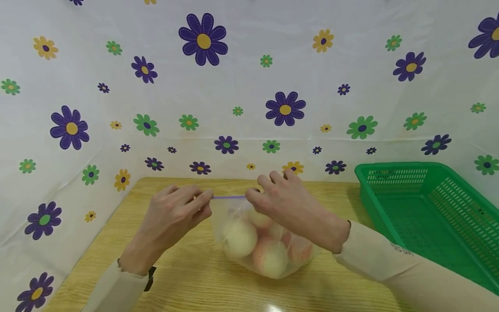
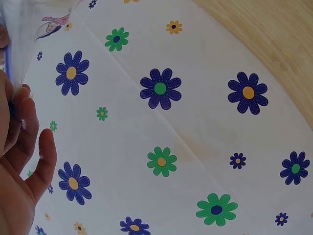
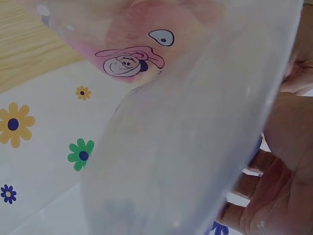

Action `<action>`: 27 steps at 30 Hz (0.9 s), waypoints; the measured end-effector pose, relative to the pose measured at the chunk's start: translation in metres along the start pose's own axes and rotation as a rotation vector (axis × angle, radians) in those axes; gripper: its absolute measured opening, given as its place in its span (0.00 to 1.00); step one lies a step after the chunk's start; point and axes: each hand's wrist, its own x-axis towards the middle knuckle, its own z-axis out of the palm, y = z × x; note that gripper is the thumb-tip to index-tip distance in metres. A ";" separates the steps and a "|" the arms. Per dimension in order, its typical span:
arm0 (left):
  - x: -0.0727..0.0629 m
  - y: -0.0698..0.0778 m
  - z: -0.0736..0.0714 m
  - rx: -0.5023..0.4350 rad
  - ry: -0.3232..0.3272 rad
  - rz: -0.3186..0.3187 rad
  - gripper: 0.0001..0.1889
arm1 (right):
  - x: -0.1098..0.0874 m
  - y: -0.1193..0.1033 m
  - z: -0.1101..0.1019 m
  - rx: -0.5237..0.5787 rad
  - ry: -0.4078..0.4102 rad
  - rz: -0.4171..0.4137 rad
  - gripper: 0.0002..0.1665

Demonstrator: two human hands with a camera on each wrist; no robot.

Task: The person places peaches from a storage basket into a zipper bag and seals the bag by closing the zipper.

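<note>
A clear zip-lock bag (image 1: 219,216) with a purple strip (image 1: 229,197) along its top edge sits on the table. Inside are several round, pale-yellow and pink fruits (image 1: 240,237), which look like peaches. My left hand (image 1: 175,212) pinches the left end of the strip between thumb and fingers. At the strip's other side, my right hand (image 1: 290,210) pinches the same edge above the fruits. The right wrist view shows the bag's clear film (image 3: 171,147) up close, with a printed cartoon drawing (image 3: 129,62). Part of the fruit is hidden behind my right hand.
A green plastic basket (image 1: 380,208) with slotted sides stands at the right, beside my right forearm. The wooden table (image 1: 179,268) reaches back to a white flower-patterned cloth (image 1: 241,78), which also hangs along the left side.
</note>
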 end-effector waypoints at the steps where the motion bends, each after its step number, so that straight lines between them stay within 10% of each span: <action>1: 0.000 0.000 0.000 -0.011 0.011 -0.004 0.17 | 0.000 0.002 0.001 -0.016 0.037 -0.001 0.10; 11: 0.002 0.000 0.001 -0.104 0.112 -0.050 0.17 | 0.007 0.032 -0.004 -0.006 -0.026 -0.016 0.07; 27: 0.010 -0.015 0.013 -0.057 0.096 -0.090 0.08 | 0.004 0.028 0.008 0.093 0.005 0.042 0.07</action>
